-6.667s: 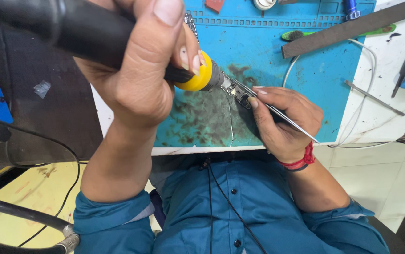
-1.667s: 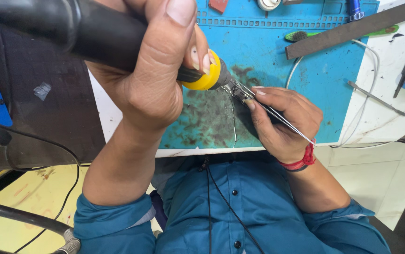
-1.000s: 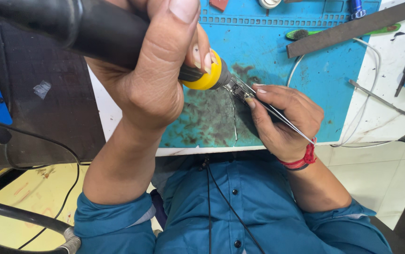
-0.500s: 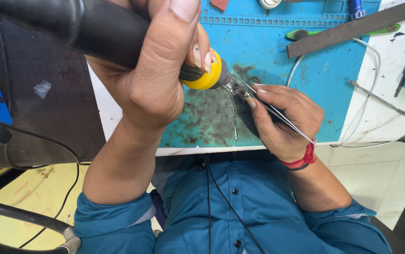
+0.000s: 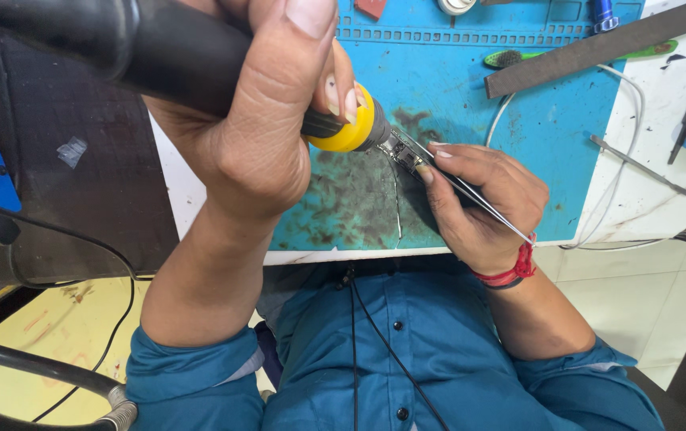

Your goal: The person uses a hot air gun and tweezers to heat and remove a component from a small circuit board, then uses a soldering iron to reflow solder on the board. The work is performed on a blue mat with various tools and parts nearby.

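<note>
Since the earliest frame the left hand (image 5: 255,136) has nudged the soldering iron (image 5: 175,56) slightly toward 3 o'clock; otherwise both hands sit as they did, the left fist wrapped tight round the black handle. The iron's tip meets a small circuit board (image 5: 405,154) on the stained blue mat (image 5: 455,88), and the right hand (image 5: 479,199) is pinched shut on thin tweezers (image 5: 486,211) at 4 o'clock from the board. The fingertips lie just beside the hot tip, so I judge that a slip could burn them or knock the board askew.
</note>
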